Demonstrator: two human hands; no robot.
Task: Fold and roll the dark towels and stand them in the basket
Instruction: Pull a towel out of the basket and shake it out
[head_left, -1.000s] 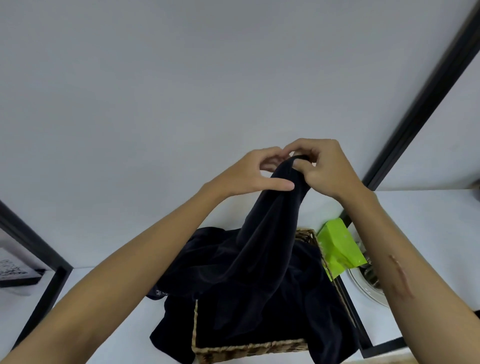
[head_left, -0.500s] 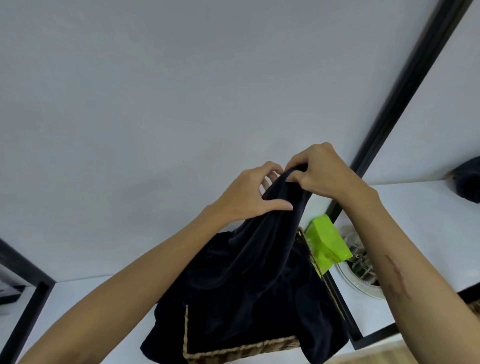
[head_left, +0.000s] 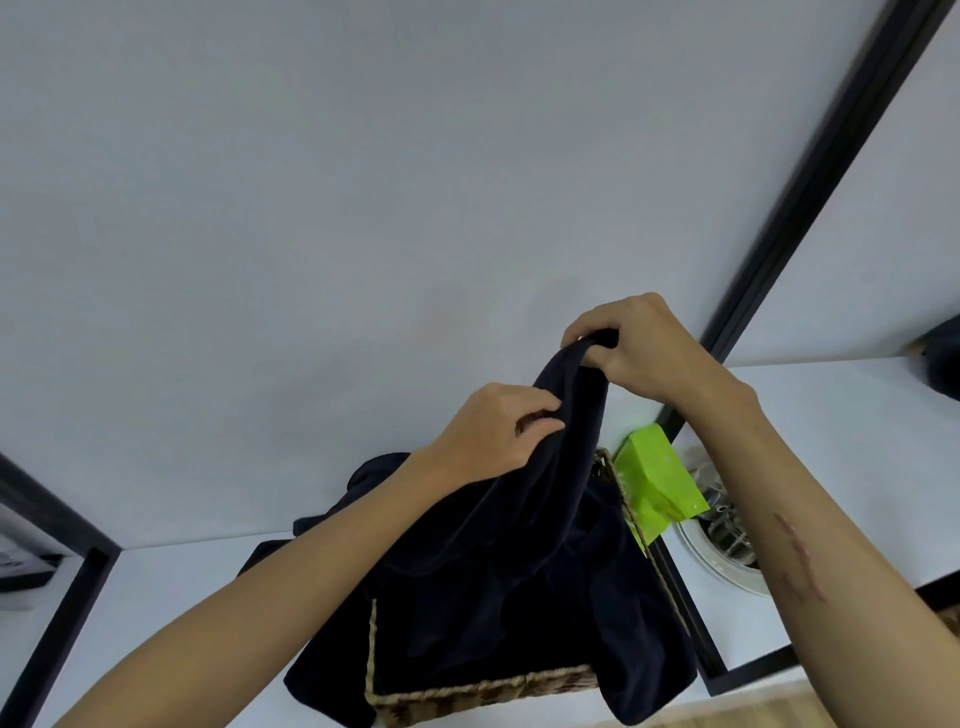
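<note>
The dark towel (head_left: 524, 525) hangs above the wicker basket (head_left: 467, 693) on the white table (head_left: 171, 587). Right hand (head_left: 644, 353) pinches its top edge; left hand (head_left: 493, 436), just below and left, grips a fold. Other dark cloth fills the basket.

Both forearms are bare, no sleeves showing; the right forearm (head_left: 800, 561) bears a streaked mark (scar-like).

Both hands (head_left: 566, 400) lift a dark towel (head_left: 519, 530), seemingly from the basket (head_left: 483, 693).
</note>
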